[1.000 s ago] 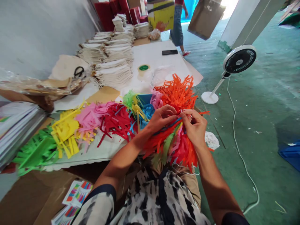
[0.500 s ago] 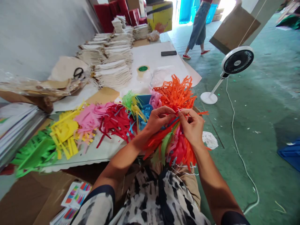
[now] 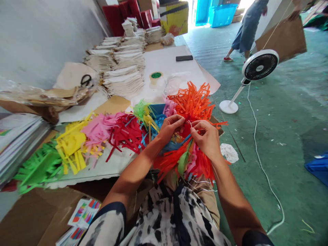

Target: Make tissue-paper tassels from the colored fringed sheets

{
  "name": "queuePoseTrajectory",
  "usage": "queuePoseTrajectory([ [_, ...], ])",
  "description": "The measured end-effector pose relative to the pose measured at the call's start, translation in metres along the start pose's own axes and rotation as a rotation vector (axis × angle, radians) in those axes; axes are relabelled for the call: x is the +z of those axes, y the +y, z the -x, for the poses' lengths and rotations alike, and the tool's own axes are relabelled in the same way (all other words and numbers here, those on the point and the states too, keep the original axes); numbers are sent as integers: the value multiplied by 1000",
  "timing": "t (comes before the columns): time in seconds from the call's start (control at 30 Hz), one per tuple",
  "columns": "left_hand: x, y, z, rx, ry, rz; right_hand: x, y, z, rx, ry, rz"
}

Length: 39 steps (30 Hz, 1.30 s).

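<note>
Over my lap I hold a bundle of cut paper strips (image 3: 189,160), orange, red, pink, green and blue, fanned out above and below my hands. My left hand (image 3: 170,128) pinches the bundle at its middle, fingers curled. My right hand (image 3: 206,138) is closed too, fingertips meeting the left hand's over a thin white string at the bundle's waist. Loose fringed paper lies in piles on the table to the left: red (image 3: 125,131), pink (image 3: 96,128), yellow (image 3: 70,145), green (image 3: 38,167). An orange fringe (image 3: 193,100) spreads just beyond my hands.
Stacks of cream cloth bags (image 3: 124,73) line the table's far side, with scissors (image 3: 85,79), a tape roll (image 3: 156,76) and a black phone (image 3: 184,58). A white standing fan (image 3: 256,70) and its cord stand on the green floor. A person (image 3: 247,30) walks with brown cardboard at the back.
My hands have shifted slightly left and down with the bundle, fingers still working at its middle. The person carrying cardboard has walked from the doorway to the right.
</note>
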<state>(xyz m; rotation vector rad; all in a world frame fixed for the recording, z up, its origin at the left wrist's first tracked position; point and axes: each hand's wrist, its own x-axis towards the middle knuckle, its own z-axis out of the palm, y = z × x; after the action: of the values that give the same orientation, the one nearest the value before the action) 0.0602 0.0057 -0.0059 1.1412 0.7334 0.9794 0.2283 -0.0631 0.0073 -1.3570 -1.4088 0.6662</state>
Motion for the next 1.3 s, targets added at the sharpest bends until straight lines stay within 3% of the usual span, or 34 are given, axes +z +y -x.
queuePoseTrajectory([
  [0.63,2,1,5,98,7,-244,0,3,-1,-15,-45,50],
  [0.87,6,4,8,118,-19,-235,-2,5,-1,-29,-35,63],
  [1.17,15,-1,17,283,62,-522,-4,2,3,-6,-36,35],
  [1.3,17,-2,19,334,97,-620,-6,-1,6,78,-58,-5],
])
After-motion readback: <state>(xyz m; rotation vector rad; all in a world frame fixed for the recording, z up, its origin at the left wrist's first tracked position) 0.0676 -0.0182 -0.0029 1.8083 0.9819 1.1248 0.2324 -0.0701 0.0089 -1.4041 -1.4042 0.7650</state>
